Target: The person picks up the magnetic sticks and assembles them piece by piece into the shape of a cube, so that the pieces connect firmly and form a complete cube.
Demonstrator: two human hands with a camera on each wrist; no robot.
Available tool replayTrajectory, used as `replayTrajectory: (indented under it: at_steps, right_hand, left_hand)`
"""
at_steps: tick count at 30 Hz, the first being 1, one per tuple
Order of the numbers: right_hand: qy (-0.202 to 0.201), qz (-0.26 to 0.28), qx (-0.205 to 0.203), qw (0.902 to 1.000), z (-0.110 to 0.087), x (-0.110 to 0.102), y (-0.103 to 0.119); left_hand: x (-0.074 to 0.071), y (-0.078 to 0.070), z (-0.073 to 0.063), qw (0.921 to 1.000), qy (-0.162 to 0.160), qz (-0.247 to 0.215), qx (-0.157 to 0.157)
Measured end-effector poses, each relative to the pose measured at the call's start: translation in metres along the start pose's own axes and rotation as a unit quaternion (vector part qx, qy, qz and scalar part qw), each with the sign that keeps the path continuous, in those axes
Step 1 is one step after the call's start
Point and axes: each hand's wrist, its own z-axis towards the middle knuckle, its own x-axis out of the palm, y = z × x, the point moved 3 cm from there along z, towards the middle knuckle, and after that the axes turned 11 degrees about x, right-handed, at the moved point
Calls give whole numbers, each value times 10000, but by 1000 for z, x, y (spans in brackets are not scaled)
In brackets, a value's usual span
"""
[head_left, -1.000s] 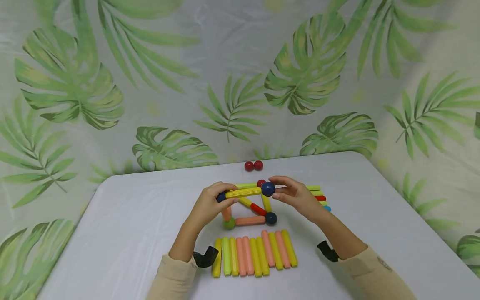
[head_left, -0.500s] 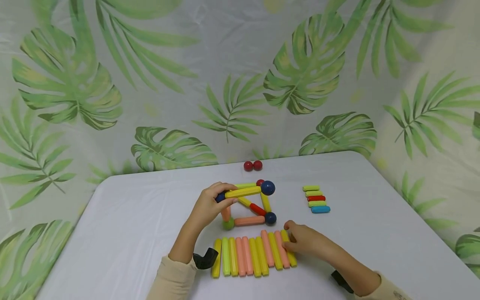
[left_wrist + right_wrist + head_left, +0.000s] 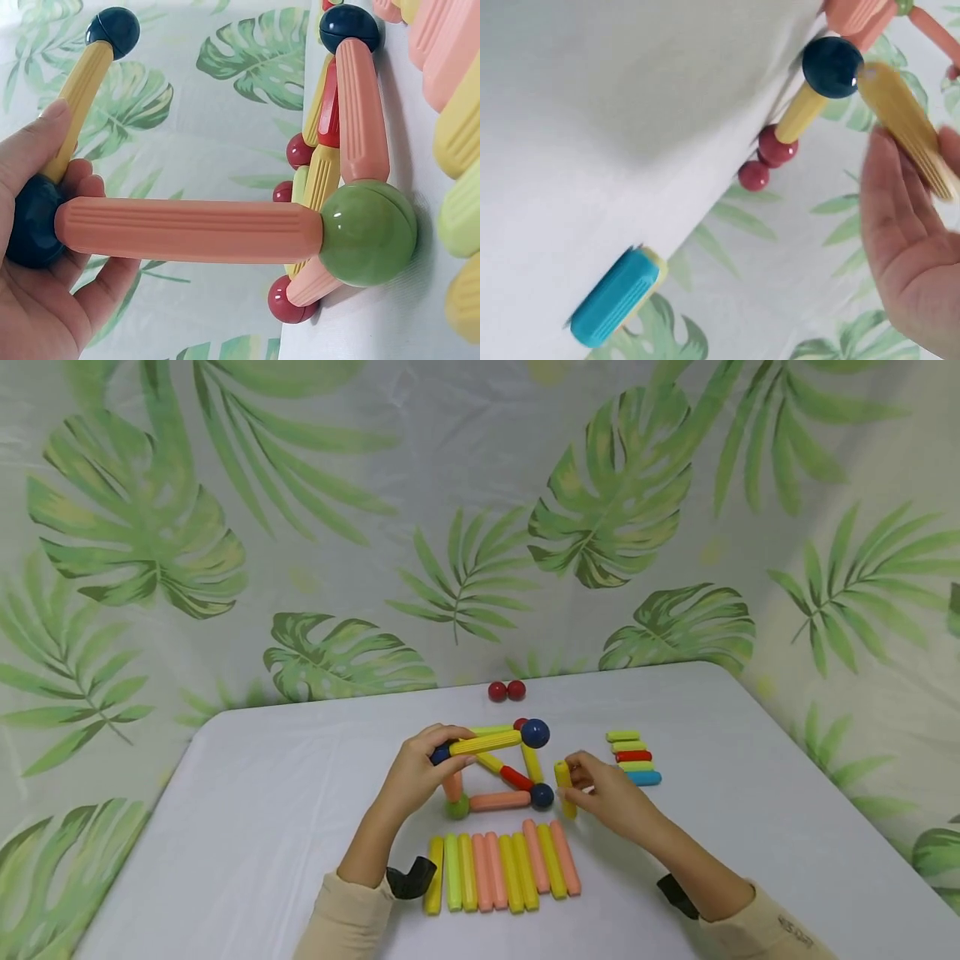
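My left hand (image 3: pixel 420 768) grips a dark blue ball (image 3: pixel 34 225) and the near end of a raised yellow rod (image 3: pixel 487 742). Another blue ball (image 3: pixel 535 733) caps that rod's far end. From the gripped ball a pink rod (image 3: pixel 191 230) runs down to a green ball (image 3: pixel 367 232) on the table. That ball belongs to a flat base frame of rods and balls, with a blue ball (image 3: pixel 542 796) at its front right corner. Beside this corner, my right hand (image 3: pixel 615 793) pinches a loose yellow rod (image 3: pixel 564 785), held roughly upright.
In front of the frame lies a row of yellow, green and pink rods (image 3: pixel 498 870). Short rods (image 3: pixel 633 757), one of them blue (image 3: pixel 615 296), are stacked at the right. Two red balls (image 3: pixel 507 691) sit at the back edge of the white table (image 3: pixel 262 827).
My right hand left the raised blue ball, reached the right end of the rod row, picked up a yellow rod and lifted it toward the frame. My left hand has stayed put.
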Motion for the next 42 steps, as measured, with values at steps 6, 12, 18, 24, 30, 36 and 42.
replayTrajectory:
  at_steps: [6,12,18,24,30,36,42]
  right_hand:
    - [-223,1021,-493,9933,16,4,6]
    - [-248,930,-720,9928,20,12,10]
    - [-217,932,-711,9929,21,13,11]
    - [-137,920,-750,9928,20,12,11]
    - [-37,917,-599,9940,20,10,7]
    - [8,1002,-642,9929,19,5,4]
    - [-253,716,-718,9945,11,-9,-2]
  left_hand:
    - [0,1,0,10000,-44,-22,22]
    - [0,0,-1,9999,-93,65,42]
    - [6,-6,0,9991,111,318,261]
    - [8,-9,-1,9987,14,344,363]
    - [6,-9,1,9975,-256,287,587]
    - [-1,-9,-1,9975,-202,465,494]
    - [-15,-13,-15,9961,-227,716,473]
